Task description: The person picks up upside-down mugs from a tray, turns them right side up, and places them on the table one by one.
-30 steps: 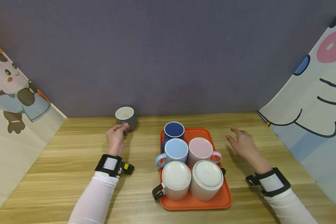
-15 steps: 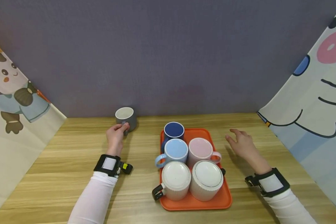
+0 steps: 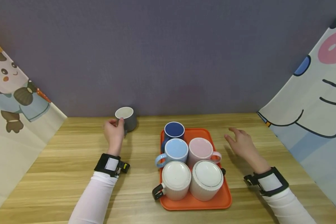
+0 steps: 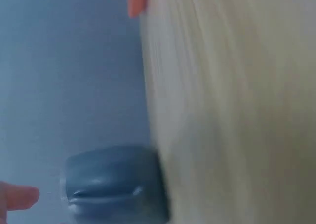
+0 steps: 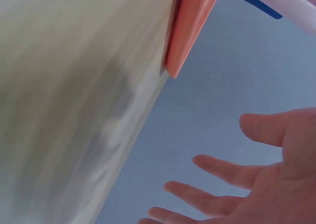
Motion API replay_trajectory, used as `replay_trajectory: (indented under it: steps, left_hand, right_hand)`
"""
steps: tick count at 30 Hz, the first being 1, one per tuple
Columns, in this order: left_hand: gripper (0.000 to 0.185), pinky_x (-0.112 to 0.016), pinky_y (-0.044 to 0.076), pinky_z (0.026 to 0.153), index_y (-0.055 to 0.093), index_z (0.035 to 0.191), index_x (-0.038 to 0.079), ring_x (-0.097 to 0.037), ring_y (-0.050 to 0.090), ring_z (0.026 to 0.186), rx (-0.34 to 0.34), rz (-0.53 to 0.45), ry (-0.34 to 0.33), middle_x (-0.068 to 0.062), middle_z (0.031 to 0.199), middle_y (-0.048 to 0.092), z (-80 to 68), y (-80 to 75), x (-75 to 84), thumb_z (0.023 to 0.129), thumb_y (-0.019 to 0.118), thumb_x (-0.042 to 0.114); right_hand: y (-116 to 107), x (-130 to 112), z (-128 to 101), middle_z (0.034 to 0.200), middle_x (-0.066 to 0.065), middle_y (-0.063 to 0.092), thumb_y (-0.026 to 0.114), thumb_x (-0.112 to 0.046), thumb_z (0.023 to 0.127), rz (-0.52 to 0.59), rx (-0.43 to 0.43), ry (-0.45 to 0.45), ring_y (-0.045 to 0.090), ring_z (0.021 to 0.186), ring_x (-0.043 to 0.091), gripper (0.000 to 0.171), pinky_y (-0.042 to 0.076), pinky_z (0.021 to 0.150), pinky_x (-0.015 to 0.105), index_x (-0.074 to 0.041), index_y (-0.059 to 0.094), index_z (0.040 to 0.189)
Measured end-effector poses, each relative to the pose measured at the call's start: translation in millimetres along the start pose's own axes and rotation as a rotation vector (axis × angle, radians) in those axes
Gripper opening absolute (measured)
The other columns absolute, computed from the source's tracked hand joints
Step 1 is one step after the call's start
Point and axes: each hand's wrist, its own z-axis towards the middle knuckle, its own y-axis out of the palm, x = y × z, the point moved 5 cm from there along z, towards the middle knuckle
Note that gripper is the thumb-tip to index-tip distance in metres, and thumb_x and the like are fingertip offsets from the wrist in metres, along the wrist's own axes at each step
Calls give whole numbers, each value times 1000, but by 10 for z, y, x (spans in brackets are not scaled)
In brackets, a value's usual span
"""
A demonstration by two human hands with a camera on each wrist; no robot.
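A grey mug (image 3: 130, 122) with a pale inside stands upright near the back wall, its handle toward the front. My left hand (image 3: 113, 133) is at the mug's left front, raised off the handle. The left wrist view shows the thumb (image 4: 20, 197) apart from the grey mug, whose handle is uncovered; the other fingers are mostly hidden there. Right of the orange tray (image 3: 196, 204), my right hand (image 3: 244, 144) hovers above the table with fingers spread and holds nothing.
On the tray, bottoms up, are a dark blue mug (image 3: 174, 130), a light blue mug (image 3: 176, 149), a pink mug (image 3: 200, 148) and two white mugs with black handles, the left white mug (image 3: 176, 177) and right white mug (image 3: 207, 177). A grey wall (image 3: 168, 62) closes the back.
My left hand has let go of the grey mug's handle and moved slightly up and left toward its rim. The mug stays in place. My right hand is almost still.
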Motion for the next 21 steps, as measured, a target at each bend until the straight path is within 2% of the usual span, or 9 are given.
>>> replay_trajectory:
  steps: [3,6,10,13,21]
  left_hand:
    - [32,-31,37,83,54,105,-8,-30,48,93,82,-50,125,-20,100,51,-31,-53,193,85,66,13]
    - [29,-34,41,86,57,104,-8,-32,51,94,66,-85,188,-22,101,53,-93,-44,339,83,67,9]
    - [29,-40,45,86,58,105,-8,-35,55,96,-47,-97,195,-23,103,55,-184,41,436,83,69,9]
    - [31,-38,45,85,59,106,-7,-35,57,96,-148,-69,188,-22,104,57,-244,110,479,84,69,12]
    - [39,-36,49,84,56,114,-5,-30,61,97,-442,35,106,-20,106,63,-455,329,522,86,69,18]
  right_hand:
    - [0,-40,20,130,41,43,47,-30,99,12,10,-13,38,119,57,53,32,97,66,8,41,135]
    - [5,-82,51,129,40,45,48,-28,98,21,30,-32,39,119,57,51,32,98,66,9,43,134]
    - [23,-139,88,126,40,48,51,-24,97,26,58,-52,41,116,58,47,32,97,65,9,46,131]
    - [43,-188,106,125,39,49,51,-24,97,27,59,-61,42,116,58,47,33,97,65,8,47,131]
    - [70,-321,151,128,37,49,51,-25,97,33,50,-75,41,119,56,47,32,100,64,7,47,132]
